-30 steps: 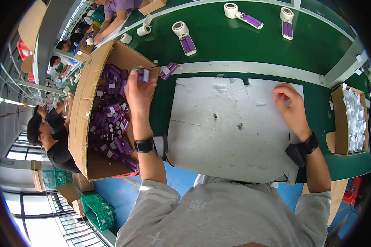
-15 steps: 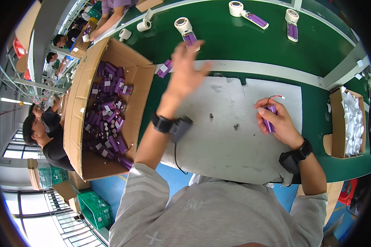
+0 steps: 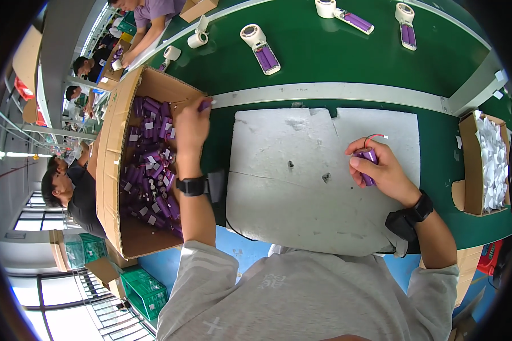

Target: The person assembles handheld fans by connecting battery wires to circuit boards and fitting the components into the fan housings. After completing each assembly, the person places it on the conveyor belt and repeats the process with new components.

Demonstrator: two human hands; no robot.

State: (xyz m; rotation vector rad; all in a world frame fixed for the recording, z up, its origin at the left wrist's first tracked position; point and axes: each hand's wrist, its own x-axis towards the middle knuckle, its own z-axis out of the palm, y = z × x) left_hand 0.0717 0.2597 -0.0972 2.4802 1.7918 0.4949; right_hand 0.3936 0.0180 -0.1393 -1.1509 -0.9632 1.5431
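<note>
My left hand (image 3: 191,129) is at the right edge of a large cardboard box (image 3: 109,170), its fingers closed on a purple battery pack (image 3: 205,104) that shows only in part. Inside the box lies a heap of purple battery packs (image 3: 151,156), many with white labels. My right hand (image 3: 388,170) grips another purple battery pack (image 3: 369,154) above the right part of a pale foam mat (image 3: 279,199). Red and dark wires with a small white connector stick out from its top.
White devices with purple packs in their open handles (image 3: 265,57) lie on the green conveyor (image 3: 335,62) beyond a white rail (image 3: 324,91). A small box of white pieces (image 3: 492,165) stands at the right. Co-workers sit and stand to the left.
My left hand has moved left and closed on the battery pack that lay beside the box. My right hand has stayed nearly in place with its pack. The devices have shifted slightly.
</note>
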